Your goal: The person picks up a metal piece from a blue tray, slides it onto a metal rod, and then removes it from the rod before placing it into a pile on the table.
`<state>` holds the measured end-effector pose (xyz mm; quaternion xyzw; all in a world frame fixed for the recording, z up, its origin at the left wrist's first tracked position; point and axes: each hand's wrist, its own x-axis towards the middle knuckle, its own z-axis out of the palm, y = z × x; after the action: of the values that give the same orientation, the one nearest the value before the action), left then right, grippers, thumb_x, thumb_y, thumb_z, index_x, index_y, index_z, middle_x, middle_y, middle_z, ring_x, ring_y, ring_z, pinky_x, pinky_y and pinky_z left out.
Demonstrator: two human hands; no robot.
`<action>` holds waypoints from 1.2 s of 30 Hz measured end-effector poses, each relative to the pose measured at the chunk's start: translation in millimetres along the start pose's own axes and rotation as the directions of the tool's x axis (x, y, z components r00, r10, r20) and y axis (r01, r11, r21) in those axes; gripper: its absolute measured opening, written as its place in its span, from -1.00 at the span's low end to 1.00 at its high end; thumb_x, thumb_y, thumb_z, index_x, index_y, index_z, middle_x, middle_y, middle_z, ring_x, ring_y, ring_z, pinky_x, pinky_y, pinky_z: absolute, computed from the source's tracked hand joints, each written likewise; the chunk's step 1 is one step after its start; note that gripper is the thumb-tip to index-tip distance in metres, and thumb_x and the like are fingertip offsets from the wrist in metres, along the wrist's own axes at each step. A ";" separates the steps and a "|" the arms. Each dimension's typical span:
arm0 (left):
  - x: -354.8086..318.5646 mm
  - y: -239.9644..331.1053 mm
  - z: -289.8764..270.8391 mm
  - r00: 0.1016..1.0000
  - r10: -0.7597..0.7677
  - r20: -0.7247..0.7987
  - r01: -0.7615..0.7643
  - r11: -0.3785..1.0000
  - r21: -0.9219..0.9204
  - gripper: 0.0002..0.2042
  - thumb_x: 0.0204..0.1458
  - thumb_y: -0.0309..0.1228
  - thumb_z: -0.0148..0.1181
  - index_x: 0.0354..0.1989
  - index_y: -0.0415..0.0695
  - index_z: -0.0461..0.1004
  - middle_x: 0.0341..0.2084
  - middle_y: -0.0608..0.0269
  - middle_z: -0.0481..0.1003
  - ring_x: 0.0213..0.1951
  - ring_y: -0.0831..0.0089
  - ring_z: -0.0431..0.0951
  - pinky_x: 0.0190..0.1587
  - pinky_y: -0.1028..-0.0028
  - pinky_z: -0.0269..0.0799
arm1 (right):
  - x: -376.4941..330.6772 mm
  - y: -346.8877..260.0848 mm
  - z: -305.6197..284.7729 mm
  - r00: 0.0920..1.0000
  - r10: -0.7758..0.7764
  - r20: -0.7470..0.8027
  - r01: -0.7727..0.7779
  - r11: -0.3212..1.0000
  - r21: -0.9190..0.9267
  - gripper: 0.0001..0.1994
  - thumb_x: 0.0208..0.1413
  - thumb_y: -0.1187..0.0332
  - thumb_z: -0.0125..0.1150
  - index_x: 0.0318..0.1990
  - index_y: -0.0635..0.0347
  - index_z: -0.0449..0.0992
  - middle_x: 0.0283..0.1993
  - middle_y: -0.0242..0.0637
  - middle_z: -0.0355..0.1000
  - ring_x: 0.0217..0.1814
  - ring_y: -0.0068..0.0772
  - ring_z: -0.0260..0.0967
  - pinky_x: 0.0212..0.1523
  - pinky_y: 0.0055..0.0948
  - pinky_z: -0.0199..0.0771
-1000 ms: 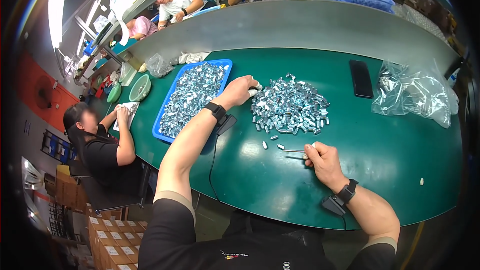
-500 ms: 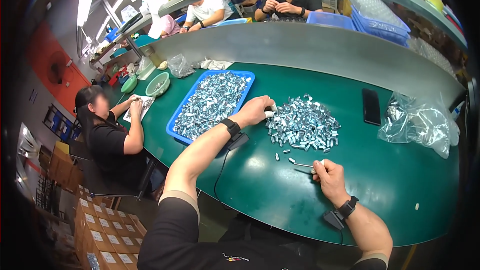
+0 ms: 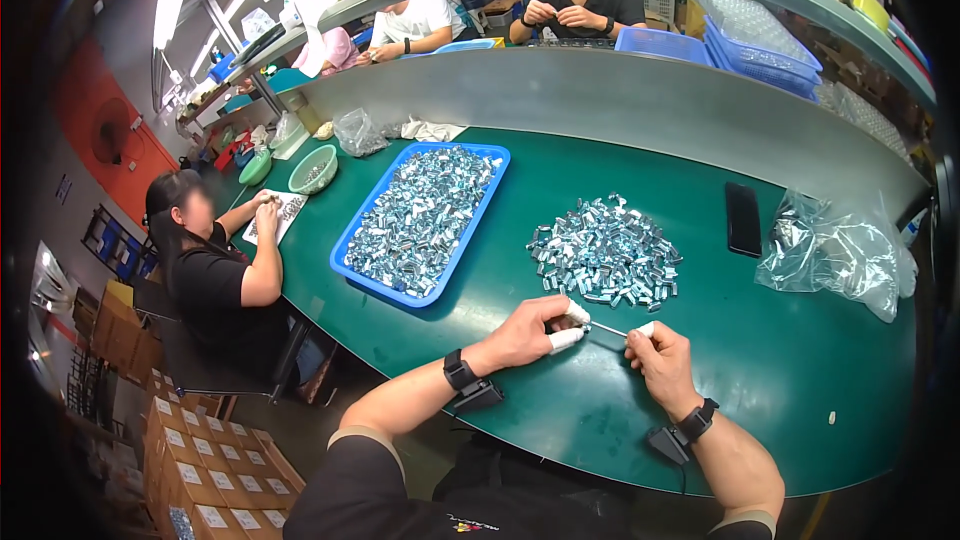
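My left hand (image 3: 535, 332) and my right hand (image 3: 660, 360) meet just in front of me over the green table (image 3: 780, 370). White finger cots cover the fingertips. Between them they pinch a thin metal pin (image 3: 608, 329), left fingers at one end, right fingers at the other. Just beyond the hands lies a loose pile of small silvery metal clips (image 3: 605, 255). A blue tray (image 3: 357, 262) filled with the same clips sits to the left of the pile.
A black phone (image 3: 742, 219) and a clear plastic bag (image 3: 840, 255) lie at the right. A seated person in black (image 3: 215, 270) works at the table's left end near a green bowl (image 3: 312, 169). Other people sit behind the grey partition (image 3: 620, 100). Cardboard boxes (image 3: 200, 480) are stacked lower left.
My left hand drew back from the clip pile toward me and joined my right hand, which rose slightly; both now hold the thin pin together.
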<state>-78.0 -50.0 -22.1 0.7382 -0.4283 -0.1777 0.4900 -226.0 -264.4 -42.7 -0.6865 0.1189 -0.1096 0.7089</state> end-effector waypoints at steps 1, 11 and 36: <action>-0.5 -0.9 2.8 1.000 0.010 0.004 -0.010 1.000 0.007 -0.80 0.13 -0.45 0.36 -0.09 -0.18 0.59 -0.38 0.34 0.52 -0.31 0.57 0.51 -0.20 0.48 0.45 | -0.2 1.1 0.3 1.000 0.003 0.015 -0.003 1.000 -0.010 -0.79 0.32 0.31 0.22 -0.34 0.23 0.55 -0.44 -0.43 0.51 -0.47 -0.73 0.35 -0.47 -0.65 0.32; -5.7 0.4 7.9 0.988 0.154 0.001 -0.154 0.987 0.035 -0.82 0.11 -0.47 0.35 -0.12 -0.16 0.60 -0.40 0.25 0.50 -0.33 0.38 0.52 -0.25 0.37 0.45 | -4.3 2.9 2.9 1.000 -0.006 0.021 0.007 0.997 -0.079 -0.87 0.25 0.38 0.28 -0.30 0.24 0.56 -0.44 -0.44 0.52 -0.46 -0.72 0.36 -0.46 -0.65 0.33; -8.7 8.9 22.0 0.958 0.282 0.055 -0.286 0.954 0.088 -0.82 0.12 -0.40 0.33 -0.15 -0.19 0.57 -0.41 0.15 0.44 -0.33 0.14 0.50 -0.28 0.25 0.42 | -6.2 9.5 7.2 0.995 -0.011 0.103 0.025 0.991 -0.133 -0.74 0.28 0.29 0.28 -0.39 0.31 0.61 -0.53 -0.37 0.55 -0.53 -0.67 0.40 -0.50 -0.58 0.39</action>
<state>-102.0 -57.0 -25.7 0.6875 -0.5480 -0.1002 0.4657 -229.6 -255.3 -51.9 -0.7385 0.0832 -0.0725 0.6651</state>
